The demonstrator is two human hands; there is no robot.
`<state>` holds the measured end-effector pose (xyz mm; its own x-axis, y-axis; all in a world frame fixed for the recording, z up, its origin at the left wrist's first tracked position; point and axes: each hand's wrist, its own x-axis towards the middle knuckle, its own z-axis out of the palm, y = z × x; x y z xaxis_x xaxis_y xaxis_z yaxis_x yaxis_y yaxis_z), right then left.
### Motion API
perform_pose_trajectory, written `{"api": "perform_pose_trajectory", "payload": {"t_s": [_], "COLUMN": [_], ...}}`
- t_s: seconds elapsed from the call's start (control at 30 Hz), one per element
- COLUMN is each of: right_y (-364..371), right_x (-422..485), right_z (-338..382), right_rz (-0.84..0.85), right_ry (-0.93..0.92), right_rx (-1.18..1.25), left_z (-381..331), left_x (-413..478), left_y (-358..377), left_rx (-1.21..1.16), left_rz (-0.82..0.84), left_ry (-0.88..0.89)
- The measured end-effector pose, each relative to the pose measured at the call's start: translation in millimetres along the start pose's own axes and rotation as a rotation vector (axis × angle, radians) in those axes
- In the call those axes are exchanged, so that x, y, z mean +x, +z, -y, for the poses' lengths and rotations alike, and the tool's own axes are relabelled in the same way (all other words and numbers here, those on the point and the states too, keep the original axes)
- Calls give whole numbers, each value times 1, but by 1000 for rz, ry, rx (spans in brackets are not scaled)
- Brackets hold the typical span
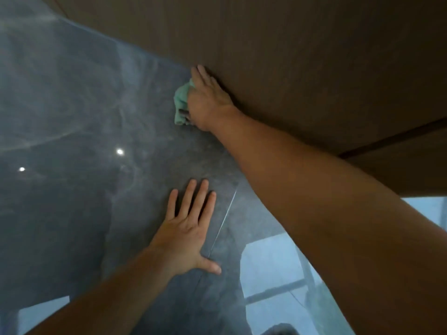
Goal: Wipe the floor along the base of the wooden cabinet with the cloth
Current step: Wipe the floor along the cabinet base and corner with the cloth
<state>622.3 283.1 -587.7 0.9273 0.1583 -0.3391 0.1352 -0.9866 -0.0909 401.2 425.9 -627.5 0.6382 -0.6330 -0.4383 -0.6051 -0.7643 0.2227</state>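
My right hand (pixel 208 100) presses a crumpled green cloth (pixel 182 102) onto the glossy grey floor (pixel 79 97), right where the floor meets the brown wooden cabinet (pixel 302 56). The fingers lie along the cabinet's base and the cloth sticks out to the left from under the palm. My left hand (pixel 186 228) lies flat on the floor nearer to me, fingers spread, holding nothing.
The cabinet fills the upper right, with a dark seam (pixel 387 139) between two panels. A thin tile joint (pixel 222 221) runs beside my left hand. The floor mirrors two ceiling lights (pixel 119 151) and a bright window (pixel 271 269) at the lower right.
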Motion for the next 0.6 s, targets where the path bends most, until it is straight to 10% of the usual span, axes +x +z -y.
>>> {"api": "perform_pose_trajectory", "payload": {"t_s": [0.4, 0.6], "right_y": [84, 63], "right_x": [-268, -152], "right_z": [-5, -6], "right_rz": [78, 42], "right_ry": [257, 127], "right_rx": [180, 286], "left_z": [-7, -9], "left_x": [1, 2], "left_y": [-3, -3], "left_rx": [-3, 0], "left_rz": [30, 35], "left_ry": [-6, 4]}}
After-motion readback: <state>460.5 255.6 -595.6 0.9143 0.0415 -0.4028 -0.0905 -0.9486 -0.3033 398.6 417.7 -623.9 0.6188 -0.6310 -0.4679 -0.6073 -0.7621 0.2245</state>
